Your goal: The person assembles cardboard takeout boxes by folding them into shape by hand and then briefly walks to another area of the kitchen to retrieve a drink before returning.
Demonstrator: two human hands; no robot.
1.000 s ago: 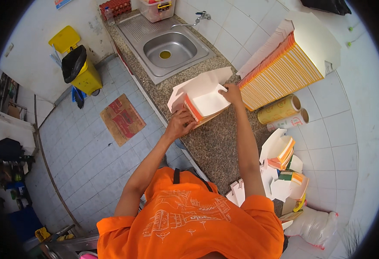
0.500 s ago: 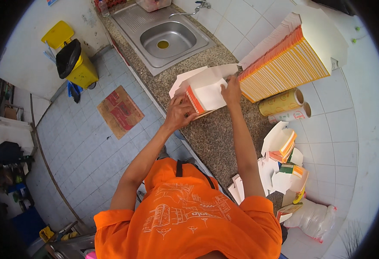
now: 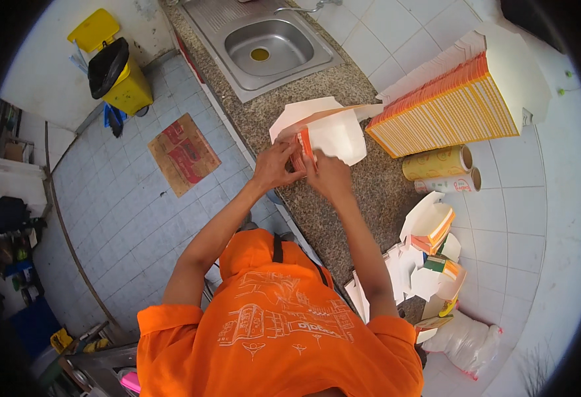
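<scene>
A white cardboard food carton (image 3: 338, 137) with an orange outer face lies partly folded on the speckled stone counter. My left hand (image 3: 277, 165) closes on its near left side, with the fingers against the orange panel. From the right, my right hand (image 3: 330, 176) pinches that same near side, fingertips close to those of the left. Walls and flaps on the carton's far side stand up, with the white inside facing me. My fingers hide part of the near corner.
A long nested stack of orange-and-yellow cartons (image 3: 439, 106) leans by the tiled wall. Two wrap rolls (image 3: 438, 164) lie before it. Several folded cartons (image 3: 429, 228) and a plastic bag (image 3: 465, 341) sit at right. A steel sink (image 3: 270, 49) lies beyond; a yellow bin (image 3: 128, 86) stands left.
My right hand has moved from the carton's right side to its near left corner, beside my left hand. The carton's right wall now leans further outward. The view has shifted slightly.
</scene>
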